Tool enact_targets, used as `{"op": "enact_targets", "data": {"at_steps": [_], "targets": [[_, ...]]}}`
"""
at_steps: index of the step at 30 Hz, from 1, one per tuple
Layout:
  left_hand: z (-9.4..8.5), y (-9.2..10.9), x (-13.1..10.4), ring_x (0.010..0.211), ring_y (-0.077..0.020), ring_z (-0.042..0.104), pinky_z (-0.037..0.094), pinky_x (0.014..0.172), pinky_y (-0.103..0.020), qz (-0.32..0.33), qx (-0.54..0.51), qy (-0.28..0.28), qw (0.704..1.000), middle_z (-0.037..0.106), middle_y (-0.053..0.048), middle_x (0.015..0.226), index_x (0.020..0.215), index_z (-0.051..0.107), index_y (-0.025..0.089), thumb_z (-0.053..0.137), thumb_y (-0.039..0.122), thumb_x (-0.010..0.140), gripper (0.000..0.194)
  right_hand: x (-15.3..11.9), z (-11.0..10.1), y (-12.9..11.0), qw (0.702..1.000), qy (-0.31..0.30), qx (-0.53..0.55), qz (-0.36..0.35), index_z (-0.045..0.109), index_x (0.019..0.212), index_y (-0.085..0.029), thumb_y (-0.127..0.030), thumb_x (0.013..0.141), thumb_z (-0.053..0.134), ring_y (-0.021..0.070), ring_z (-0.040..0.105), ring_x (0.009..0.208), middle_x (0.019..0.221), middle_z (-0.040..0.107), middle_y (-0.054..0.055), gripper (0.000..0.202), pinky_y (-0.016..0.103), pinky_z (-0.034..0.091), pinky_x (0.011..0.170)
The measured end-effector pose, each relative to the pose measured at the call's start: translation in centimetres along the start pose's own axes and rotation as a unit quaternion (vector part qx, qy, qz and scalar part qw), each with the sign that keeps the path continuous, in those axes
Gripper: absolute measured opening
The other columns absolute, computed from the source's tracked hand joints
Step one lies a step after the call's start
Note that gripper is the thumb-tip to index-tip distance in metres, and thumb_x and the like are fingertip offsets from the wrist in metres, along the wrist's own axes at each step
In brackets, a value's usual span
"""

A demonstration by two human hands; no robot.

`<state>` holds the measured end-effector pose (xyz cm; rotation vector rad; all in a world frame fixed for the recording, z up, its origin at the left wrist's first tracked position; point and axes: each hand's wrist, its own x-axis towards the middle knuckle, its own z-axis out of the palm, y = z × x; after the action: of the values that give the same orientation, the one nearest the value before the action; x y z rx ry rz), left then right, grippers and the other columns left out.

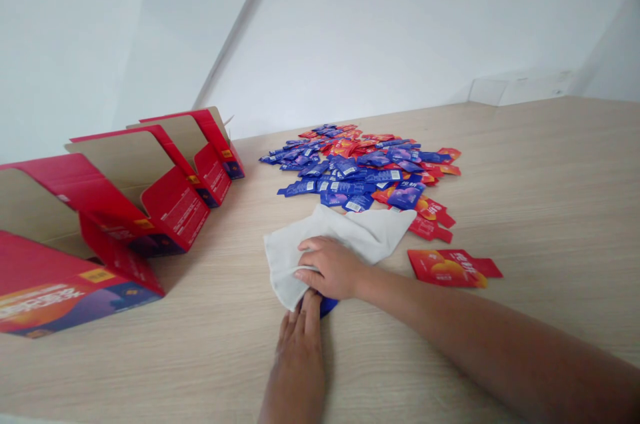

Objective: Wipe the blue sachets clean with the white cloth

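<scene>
My right hand (333,267) rests with bent fingers on a white cloth (380,234), gripping it against the table. Just below it, my left hand (300,331) holds a small blue packet (328,306) at the cloth's near edge. Most of that packet is covered by the cloth and my fingers. Behind the cloth lies a heap of flat blue packets (345,187) and red packets (350,147) with fruit pictures. One red packet (450,267) lies apart, to the right of the cloth and beside my right forearm.
Three red and purple cardboard boxes stand open in a row on the left: a near box (55,277), a middle box (173,214) and a far box (213,174). The wooden table (210,344) meets a white wall (380,31) at the back.
</scene>
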<state>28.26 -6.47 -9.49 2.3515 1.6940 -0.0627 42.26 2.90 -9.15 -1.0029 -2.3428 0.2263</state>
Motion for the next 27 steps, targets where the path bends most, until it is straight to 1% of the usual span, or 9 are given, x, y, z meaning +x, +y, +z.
{"op": "enact_targets", "data": {"at_steps": [3,5,12,17,20,23,27], "targets": [[0.12,0.0,-0.03,0.139,-0.0166,0.021,0.025,0.114,-0.042,0.003,0.003,-0.004,1.0,0.026,-0.019,0.151,0.143,0.017,0.005,0.008,-0.008,0.074,0.071,0.01,0.04,0.03,1.0,-0.005,-0.002,-0.002,0.069,0.087,-0.017,-0.039,0.091,0.05,0.0224,0.055,0.102,0.111,0.061,0.011,0.03,0.037,0.039,0.091],[0.21,-0.04,-0.1,0.139,-0.0164,0.022,0.025,0.114,-0.042,0.006,0.004,-0.002,1.0,0.028,-0.019,0.15,0.143,0.017,0.005,0.008,-0.008,0.073,0.071,0.05,0.09,0.05,1.0,-0.002,-0.003,-0.002,0.068,0.085,-0.016,-0.039,0.091,0.05,0.022,0.055,0.101,0.11,0.061,0.01,0.03,0.037,0.039,0.091],[0.44,-0.23,-0.28,0.138,-0.0189,0.025,0.029,0.112,-0.042,0.007,0.002,0.024,1.0,0.034,-0.016,0.148,0.142,0.024,0.008,0.012,-0.006,0.075,0.069,0.09,0.15,-0.01,1.0,0.005,0.003,-0.001,0.064,0.081,-0.016,-0.039,0.091,0.051,0.0205,0.055,0.094,0.098,0.063,0.008,0.029,0.034,0.039,0.085],[0.58,-0.2,-0.14,0.137,-0.0177,0.028,0.029,0.112,-0.042,0.008,0.009,0.028,1.0,0.036,-0.017,0.147,0.141,0.026,0.007,0.01,-0.008,0.074,0.071,0.02,0.16,-0.02,1.0,0.002,0.012,-0.004,0.066,0.086,-0.017,-0.038,0.09,0.052,0.021,0.054,0.097,0.1,0.062,0.008,0.026,0.035,0.038,0.087],[0.64,-0.2,-0.16,0.137,-0.0166,0.027,0.028,0.113,-0.041,0.008,0.006,0.029,1.0,0.035,-0.018,0.148,0.141,0.024,0.007,0.009,-0.008,0.074,0.071,0.02,0.14,0.0,1.0,0.002,0.009,-0.001,0.066,0.086,-0.017,-0.039,0.09,0.051,0.0211,0.054,0.098,0.101,0.062,0.008,0.026,0.036,0.038,0.088],[0.61,-0.25,-0.24,0.137,-0.018,0.027,0.028,0.113,-0.042,0.009,-0.009,0.031,0.999,0.034,-0.019,0.148,0.141,0.025,0.005,0.011,-0.008,0.075,0.068,0.03,0.11,0.0,1.0,0.003,0.004,-0.001,0.065,0.082,-0.016,-0.039,0.09,0.051,0.0209,0.055,0.096,0.1,0.063,0.008,0.029,0.035,0.039,0.087],[0.54,-0.37,-0.21,0.137,-0.0207,0.027,0.029,0.113,-0.045,0.011,-0.028,0.04,0.999,0.034,-0.019,0.147,0.14,0.029,0.006,0.014,-0.007,0.076,0.066,0.05,0.14,-0.01,1.0,0.003,-0.001,0.003,0.065,0.08,-0.015,-0.04,0.091,0.05,0.0205,0.056,0.093,0.097,0.063,0.008,0.031,0.035,0.04,0.085]]}}
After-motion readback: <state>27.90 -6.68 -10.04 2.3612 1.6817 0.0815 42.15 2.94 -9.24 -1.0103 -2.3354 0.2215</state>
